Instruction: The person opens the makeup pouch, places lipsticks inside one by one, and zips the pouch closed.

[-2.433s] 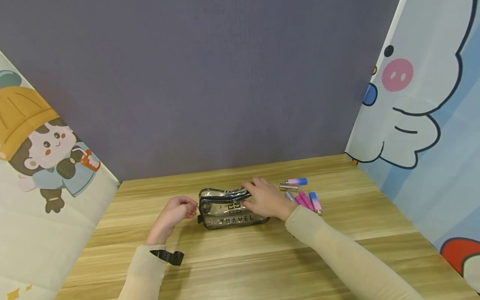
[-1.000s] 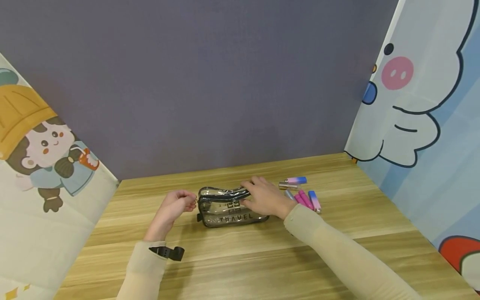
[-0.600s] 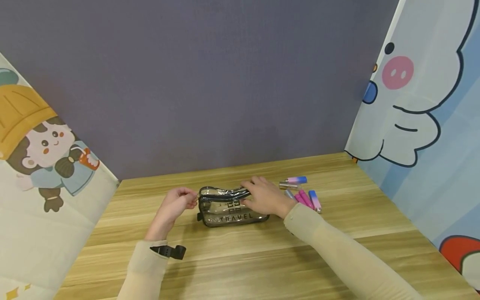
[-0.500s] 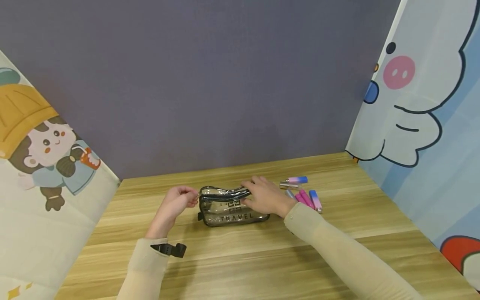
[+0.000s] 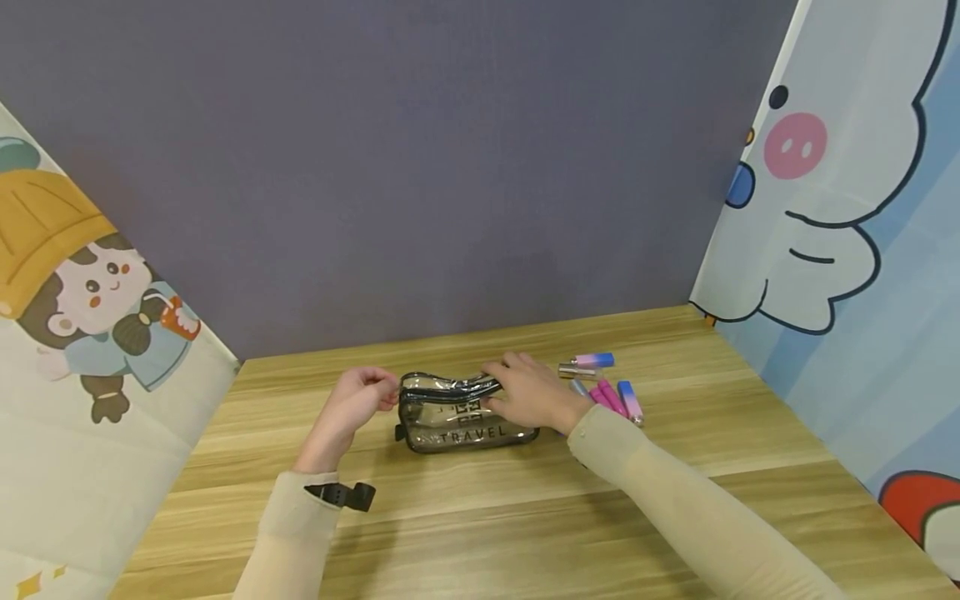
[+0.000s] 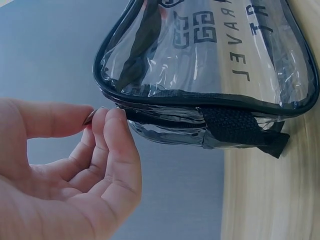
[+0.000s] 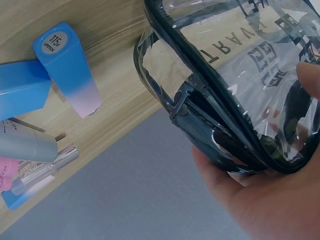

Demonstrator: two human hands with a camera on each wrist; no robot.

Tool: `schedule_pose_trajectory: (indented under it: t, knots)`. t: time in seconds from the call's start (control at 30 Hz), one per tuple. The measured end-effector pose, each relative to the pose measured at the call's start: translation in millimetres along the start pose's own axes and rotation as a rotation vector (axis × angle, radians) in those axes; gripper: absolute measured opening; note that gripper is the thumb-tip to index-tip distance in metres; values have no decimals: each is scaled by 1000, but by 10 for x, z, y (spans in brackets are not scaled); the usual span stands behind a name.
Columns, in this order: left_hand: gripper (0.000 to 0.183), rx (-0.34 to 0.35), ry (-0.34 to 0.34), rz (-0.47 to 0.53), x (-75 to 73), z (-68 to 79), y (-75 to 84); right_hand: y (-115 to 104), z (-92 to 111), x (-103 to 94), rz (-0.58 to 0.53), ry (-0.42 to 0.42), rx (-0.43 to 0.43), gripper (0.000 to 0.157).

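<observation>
A clear pouch with black piping and TRAVEL lettering (image 5: 472, 421) stands on the wooden table. At its left end my left hand (image 5: 352, 407) pinches the small metal zipper pull (image 6: 90, 118) between thumb and fingertips. The zipper band (image 6: 167, 120) runs on from those fingertips around the pouch's end, above a black fabric tab (image 6: 232, 125). My right hand (image 5: 532, 396) grips the pouch's upper right part, thumb on the front and fingers over the top. In the right wrist view the pouch's other end (image 7: 200, 125) shows, its clear side creased under this hand.
Right of the pouch lie several lipstick tubes: blue-and-pink ones (image 5: 630, 402), magenta ones (image 5: 611, 398), a silver one (image 5: 579, 389) and a clear slim one (image 5: 577, 372). A grey panel (image 5: 450, 167) rises behind the table (image 5: 465, 525), with cartoon-printed sheets at both sides.
My left hand has risen slightly and shifted a little right, closer to the pouch's upper left corner. The right hand keeps its grip, and the pouch stays in place.
</observation>
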State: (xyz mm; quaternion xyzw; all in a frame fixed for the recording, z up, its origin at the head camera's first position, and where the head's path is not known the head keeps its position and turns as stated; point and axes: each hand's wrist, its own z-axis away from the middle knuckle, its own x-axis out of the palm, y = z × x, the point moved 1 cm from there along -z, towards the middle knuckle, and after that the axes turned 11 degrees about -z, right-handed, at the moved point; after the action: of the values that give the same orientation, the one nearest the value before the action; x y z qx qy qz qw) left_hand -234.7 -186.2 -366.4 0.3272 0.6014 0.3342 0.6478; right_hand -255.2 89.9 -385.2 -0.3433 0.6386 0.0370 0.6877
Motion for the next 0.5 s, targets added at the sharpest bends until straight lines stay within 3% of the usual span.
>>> schedule_pose_trajectory:
  t: [0.27,0.5]
  knots:
    - [23,5,2,-34,0,-6,30,-3,-11,3,15,2,-10,63]
    - [20,6,2,-155,13,-18,91,7,-26,14,29,5,-12,63]
